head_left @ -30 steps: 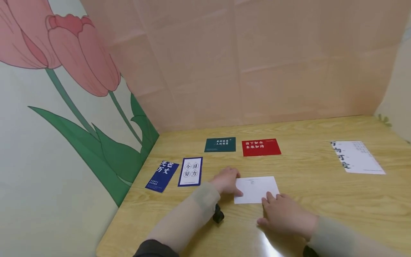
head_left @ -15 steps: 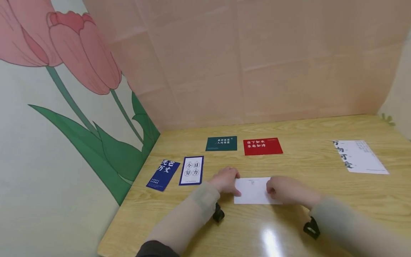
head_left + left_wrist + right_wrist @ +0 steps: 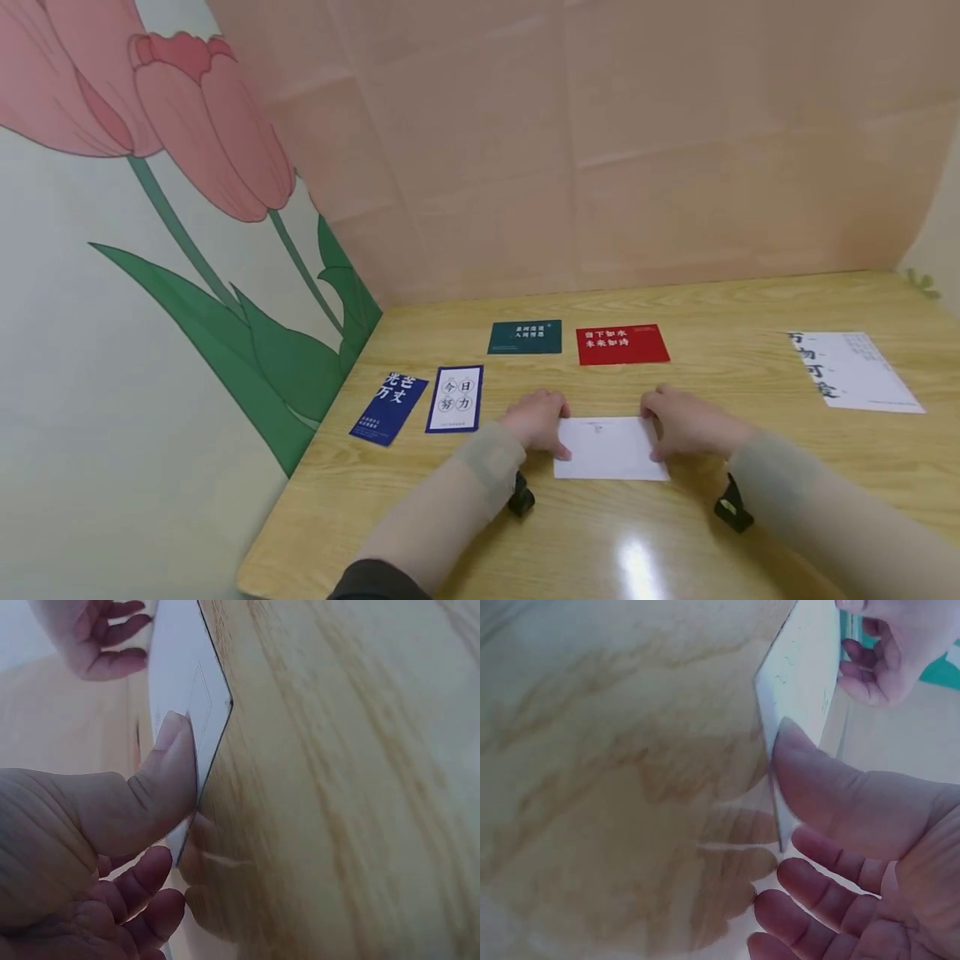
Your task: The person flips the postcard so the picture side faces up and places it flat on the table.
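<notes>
A white postcard (image 3: 611,450) with small faint print near its far edge lies on the table between both hands. My left hand (image 3: 536,421) holds its left side, thumb on the near part and fingers toward the far corner. At the opposite side, my right hand (image 3: 688,423) grips it in the same way. In the left wrist view, the left thumb (image 3: 171,769) lies over the card's edge, the other fingers curled beside it. The right wrist view has the right thumb (image 3: 817,776) on the card (image 3: 795,682), with curled fingers beyond the edge.
Behind lie a green card (image 3: 525,337) and a red card (image 3: 622,345). To the left are a dark blue card (image 3: 388,410) and a blue-bordered white card (image 3: 455,400). A larger white card (image 3: 862,371) lies at right. Pink cloth (image 3: 480,150) hangs behind the table.
My right hand has moved from the postcard's near right corner across it to its right side, where thumb and fingers now hold it. My left hand stays at the left side.
</notes>
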Demonstrator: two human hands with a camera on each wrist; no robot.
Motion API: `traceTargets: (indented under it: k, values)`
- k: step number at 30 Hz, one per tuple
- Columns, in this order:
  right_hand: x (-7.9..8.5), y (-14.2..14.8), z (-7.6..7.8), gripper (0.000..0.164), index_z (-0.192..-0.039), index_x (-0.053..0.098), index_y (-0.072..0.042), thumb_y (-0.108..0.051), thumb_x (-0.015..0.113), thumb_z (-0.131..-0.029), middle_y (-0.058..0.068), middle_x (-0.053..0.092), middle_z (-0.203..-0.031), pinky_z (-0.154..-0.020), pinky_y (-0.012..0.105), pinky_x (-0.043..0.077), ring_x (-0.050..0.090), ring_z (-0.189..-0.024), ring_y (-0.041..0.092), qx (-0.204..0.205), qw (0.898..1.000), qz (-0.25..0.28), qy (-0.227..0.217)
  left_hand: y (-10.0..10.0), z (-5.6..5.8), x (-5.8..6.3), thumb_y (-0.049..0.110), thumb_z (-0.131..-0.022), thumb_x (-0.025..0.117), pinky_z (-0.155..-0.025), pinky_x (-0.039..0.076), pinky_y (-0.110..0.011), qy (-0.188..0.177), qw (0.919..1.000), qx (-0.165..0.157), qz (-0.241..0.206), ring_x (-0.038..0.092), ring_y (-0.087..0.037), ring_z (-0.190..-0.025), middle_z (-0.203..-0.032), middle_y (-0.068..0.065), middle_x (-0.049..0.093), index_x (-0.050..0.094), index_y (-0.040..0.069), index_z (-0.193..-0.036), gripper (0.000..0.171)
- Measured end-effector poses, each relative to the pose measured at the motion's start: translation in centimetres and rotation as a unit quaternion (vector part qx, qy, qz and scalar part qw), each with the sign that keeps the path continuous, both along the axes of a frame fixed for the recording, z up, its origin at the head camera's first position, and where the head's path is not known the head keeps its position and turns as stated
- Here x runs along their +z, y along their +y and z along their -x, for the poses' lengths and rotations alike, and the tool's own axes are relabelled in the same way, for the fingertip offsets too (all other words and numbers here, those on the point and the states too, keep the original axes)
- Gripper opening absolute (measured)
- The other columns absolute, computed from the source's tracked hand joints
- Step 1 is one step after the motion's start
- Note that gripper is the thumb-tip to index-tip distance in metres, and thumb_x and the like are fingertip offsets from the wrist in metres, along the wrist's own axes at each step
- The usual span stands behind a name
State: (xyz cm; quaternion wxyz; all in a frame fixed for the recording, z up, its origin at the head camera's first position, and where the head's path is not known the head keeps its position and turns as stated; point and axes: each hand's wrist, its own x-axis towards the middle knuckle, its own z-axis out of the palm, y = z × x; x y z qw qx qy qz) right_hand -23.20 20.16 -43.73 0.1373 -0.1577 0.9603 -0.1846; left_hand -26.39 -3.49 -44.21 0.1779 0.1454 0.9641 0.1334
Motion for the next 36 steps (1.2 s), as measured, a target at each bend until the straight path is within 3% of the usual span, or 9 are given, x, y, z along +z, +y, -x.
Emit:
traceTargets:
  k: [13, 26, 36]
  values:
    - [0.11, 0.27, 0.53, 0.05, -0.103, 0.058, -0.008, -0.023, 0.088, -0.066, 0.006, 0.05, -0.09, -0.071, 0.04, 0.046, 0.049, -0.081, 0.024, -0.008, 0.999, -0.012, -0.033, 0.57, 0.25, -0.03, 0.037, -0.064, 0.089, -0.092, 0.04, -0.034, 0.008, 0.9997, -0.002, 0.024, 0.045, -0.013, -0.092, -0.1, 0.007, 0.053, 0.059, 0.026, -0.103, 0.051]
    - [-0.16, 0.46, 1.05, 0.058, -0.106, 0.054, -0.006, -0.023, 0.089, -0.064, 0.007, 0.051, -0.089, -0.076, 0.043, 0.043, 0.049, -0.084, 0.027, -0.034, 0.997, 0.018, -0.071, 0.66, 0.09, 0.26, 0.036, -0.064, 0.088, -0.087, 0.04, -0.033, 0.002, 0.9997, 0.006, 0.022, 0.044, -0.014, -0.092, -0.099, 0.006, 0.051, 0.058, 0.026, -0.102, 0.049]
    - [0.21, 0.31, 0.81, 0.056, -0.102, 0.055, -0.006, -0.021, 0.09, -0.062, 0.01, 0.046, -0.094, -0.071, 0.04, 0.044, 0.048, -0.084, 0.027, -0.036, 0.998, 0.007, -0.055, 0.71, -0.24, 0.42, 0.035, -0.064, 0.088, -0.089, 0.04, -0.034, 0.005, 0.9998, 0.013, 0.012, 0.045, -0.014, -0.093, -0.103, 0.006, 0.053, 0.058, 0.026, -0.106, 0.053]
